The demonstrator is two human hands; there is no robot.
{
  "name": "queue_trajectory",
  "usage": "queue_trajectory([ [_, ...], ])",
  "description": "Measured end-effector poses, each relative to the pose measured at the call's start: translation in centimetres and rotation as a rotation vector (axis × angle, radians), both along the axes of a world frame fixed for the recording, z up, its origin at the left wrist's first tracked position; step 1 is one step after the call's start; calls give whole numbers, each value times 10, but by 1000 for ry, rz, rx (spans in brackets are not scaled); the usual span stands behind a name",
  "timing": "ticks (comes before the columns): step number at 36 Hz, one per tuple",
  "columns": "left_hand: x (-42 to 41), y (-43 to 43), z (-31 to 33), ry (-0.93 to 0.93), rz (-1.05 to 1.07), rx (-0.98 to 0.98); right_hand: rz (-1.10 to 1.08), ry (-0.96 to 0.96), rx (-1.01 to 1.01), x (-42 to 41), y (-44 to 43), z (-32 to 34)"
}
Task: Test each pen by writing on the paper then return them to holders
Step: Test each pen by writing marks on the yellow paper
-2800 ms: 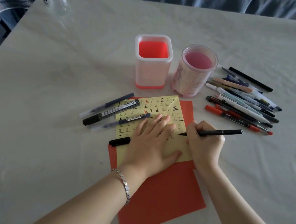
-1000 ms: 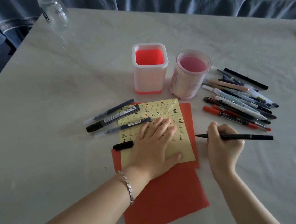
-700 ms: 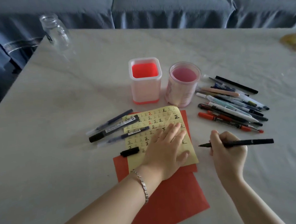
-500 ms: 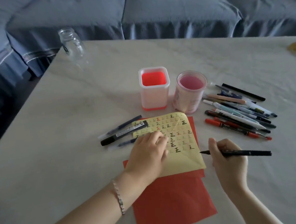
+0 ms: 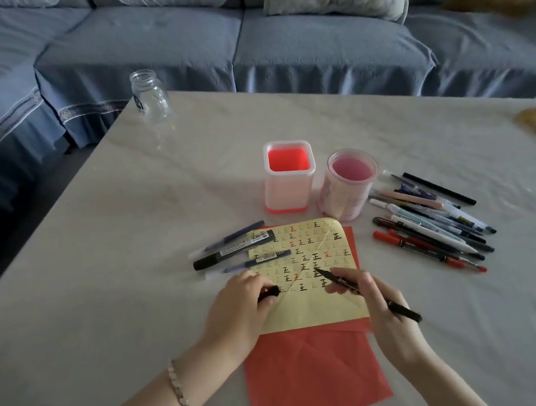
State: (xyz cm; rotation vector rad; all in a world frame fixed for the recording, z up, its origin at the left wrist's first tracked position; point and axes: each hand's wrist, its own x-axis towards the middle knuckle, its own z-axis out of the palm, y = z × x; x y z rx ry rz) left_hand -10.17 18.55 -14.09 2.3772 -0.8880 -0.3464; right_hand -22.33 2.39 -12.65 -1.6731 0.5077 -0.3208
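1. Yellow paper (image 5: 316,306): lies flat on a red sheet (image 5: 309,378) on the table (image 5: 104,284). Its upper part carries a grid of written characters.
2. Right hand (image 5: 382,313): fingers closed round a black pen (image 5: 401,310), uncapped. The tip points at the paper's written rows; contact cannot be confirmed.
3. Left hand (image 5: 237,307): at the paper's left edge, fingers curled round a black cap (image 5: 270,291).
4. Three pens (image 5: 235,250): at the paper's upper left corner, with two overlapping it.
5. Pen pile (image 5: 433,229): right of the paper, loose on the table.
6. Square holder (image 5: 288,176) and round holder (image 5: 350,185): upright just beyond the paper's far edge, side by side.
7. Glass jar (image 5: 150,96): well beyond the paper, to the far left.
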Motion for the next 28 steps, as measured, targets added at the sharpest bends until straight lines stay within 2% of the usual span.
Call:
queue_trajectory([
  [4,-14,-7,18,245,45,-290,-3,-75,156,0,0,19],
  [7,-20,-10,31,290,40,-386,-45,-125,249,-1,-2,28],
  [9,-23,-11,39,286,27,-417,-21,-146,240,-2,-2,34],
  [18,-29,-12,53,166,-88,-416,43,-110,223,-7,-3,49],
  [22,-32,-13,55,95,-186,-388,68,-76,150,-7,0,51],
  [24,-34,-13,57,123,-227,-386,3,-81,123,-6,0,50],
  [28,-43,-15,61,309,-255,-415,-53,-139,116,-4,-5,49],
])
